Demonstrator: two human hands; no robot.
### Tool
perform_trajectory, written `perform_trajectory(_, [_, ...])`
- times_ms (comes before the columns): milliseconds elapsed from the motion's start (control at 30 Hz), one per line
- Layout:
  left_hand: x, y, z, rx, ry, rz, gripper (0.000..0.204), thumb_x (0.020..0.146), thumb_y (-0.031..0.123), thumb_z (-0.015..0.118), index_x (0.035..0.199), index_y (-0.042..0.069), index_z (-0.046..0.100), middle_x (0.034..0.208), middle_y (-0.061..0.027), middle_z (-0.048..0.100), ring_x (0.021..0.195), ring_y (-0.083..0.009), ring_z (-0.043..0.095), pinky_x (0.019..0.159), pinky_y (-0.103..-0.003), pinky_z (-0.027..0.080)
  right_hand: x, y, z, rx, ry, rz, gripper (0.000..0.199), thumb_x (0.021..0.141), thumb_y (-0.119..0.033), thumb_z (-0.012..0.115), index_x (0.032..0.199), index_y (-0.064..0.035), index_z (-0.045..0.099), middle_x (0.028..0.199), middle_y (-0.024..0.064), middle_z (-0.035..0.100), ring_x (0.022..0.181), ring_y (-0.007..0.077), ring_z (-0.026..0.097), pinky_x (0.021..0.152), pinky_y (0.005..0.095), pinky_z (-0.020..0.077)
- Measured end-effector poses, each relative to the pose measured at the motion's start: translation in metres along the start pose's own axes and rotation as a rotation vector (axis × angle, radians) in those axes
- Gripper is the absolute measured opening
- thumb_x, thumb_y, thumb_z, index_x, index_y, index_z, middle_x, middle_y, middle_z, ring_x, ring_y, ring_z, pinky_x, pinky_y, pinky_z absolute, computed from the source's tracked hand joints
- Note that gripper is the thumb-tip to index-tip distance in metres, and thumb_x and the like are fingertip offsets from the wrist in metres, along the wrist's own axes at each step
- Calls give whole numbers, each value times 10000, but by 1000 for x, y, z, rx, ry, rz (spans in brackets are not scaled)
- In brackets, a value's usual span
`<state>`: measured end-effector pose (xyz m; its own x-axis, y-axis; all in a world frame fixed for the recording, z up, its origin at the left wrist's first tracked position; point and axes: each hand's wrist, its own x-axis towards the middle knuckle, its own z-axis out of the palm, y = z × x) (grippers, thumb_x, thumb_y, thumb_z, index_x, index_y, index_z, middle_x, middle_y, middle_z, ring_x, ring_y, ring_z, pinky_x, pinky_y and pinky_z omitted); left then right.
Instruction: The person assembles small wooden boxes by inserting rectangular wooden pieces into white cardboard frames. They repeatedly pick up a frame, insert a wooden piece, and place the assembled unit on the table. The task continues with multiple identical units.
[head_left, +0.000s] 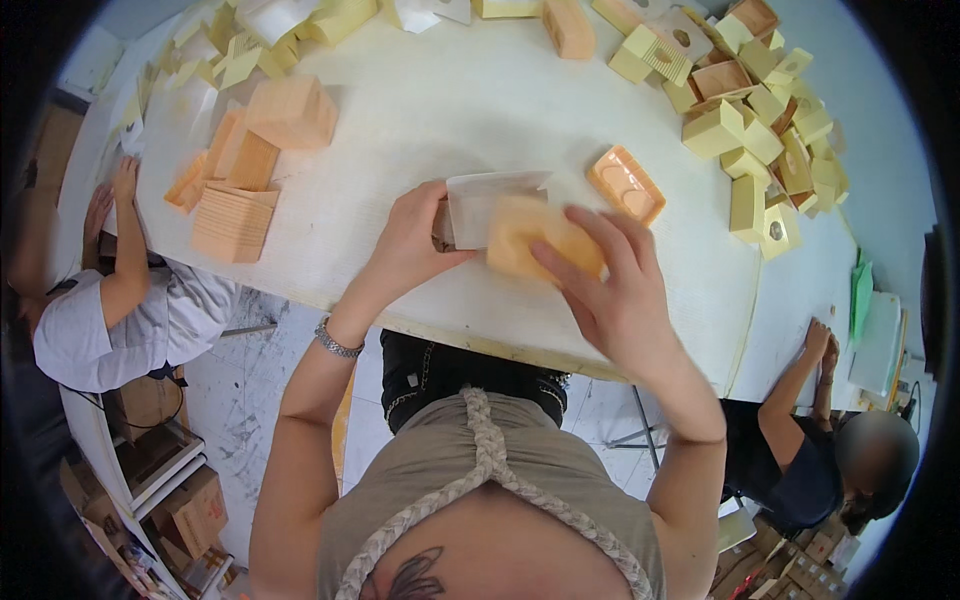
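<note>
Just beyond the table's near edge, my left hand (412, 235) is closed around one end of a white open-ended box or sleeve (480, 208). My right hand (625, 285) grips a light-orange wood-patterned box (525, 232), smeared by motion, at the white piece's right end. Whether the orange box touches the white piece or is partly inside it, I cannot tell. A shallow orange tray (628, 184) with rounded recesses lies just beyond my right hand.
Wood-patterned boxes (290, 112) stand at the left. Pale yellow cartons (715, 130) are heaped at the far right, and more yellow pieces (250, 60) lie at the far left. Co-workers sit at both sides, one person's hands (122, 185) at the left table edge.
</note>
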<state>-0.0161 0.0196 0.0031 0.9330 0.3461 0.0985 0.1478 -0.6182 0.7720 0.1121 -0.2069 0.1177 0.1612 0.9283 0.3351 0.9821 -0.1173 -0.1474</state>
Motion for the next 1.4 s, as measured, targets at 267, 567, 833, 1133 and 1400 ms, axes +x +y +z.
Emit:
perform_trajectory(267, [5, -3, 0, -85, 106, 22, 758, 590, 159, 900, 1228, 49, 506, 1124, -125, 581, 1042, -310, 579, 867, -378, 496, 40, 36, 77, 126, -118, -194, 335, 814, -91, 639, 1147, -63, 672, 1352, 159, 509, 1277, 316, 471, 946, 381, 491])
perform_trajectory(567, [3, -4, 4, 41, 132, 61, 758, 591, 192, 894, 1226, 57, 502, 1128, -123, 581, 1034, -334, 579, 844, -391, 502, 32, 44, 61, -130, -100, -319, 343, 762, -90, 648, 1097, -21, 679, 1220, 153, 641, 1060, 259, 611, 867, 357, 469])
perform_trajectory(833, [6, -2, 3, 48, 125, 10, 731, 592, 210, 887, 1203, 42, 522, 1121, -126, 583, 1043, -329, 573, 857, -400, 492, 20, 59, 96, -5, 161, -303, 365, 702, -96, 673, 1061, -33, 701, 1160, 113, 686, 963, 212, 640, 778, 336, 468])
perform_trajectory(1133, [3, 4, 2, 105, 110, -52, 706, 604, 213, 879, 1189, 40, 523, 1123, -130, 584, 1038, -325, 576, 847, -398, 496, 18, 36, 86, -48, 86, -167, 430, 670, -42, 682, 1099, -10, 683, 1171, 133, 683, 939, 213, 651, 759, 333, 475])
perform_trajectory(1400, [4, 2, 3, 92, 121, -38, 706, 593, 197, 881, 1179, 37, 522, 1133, -132, 586, 1052, -330, 575, 846, -408, 499, 0, 29, 109, 124, 157, -29, 433, 692, -11, 649, 1124, 16, 664, 1206, 201, 654, 1010, 235, 665, 769, 340, 482])
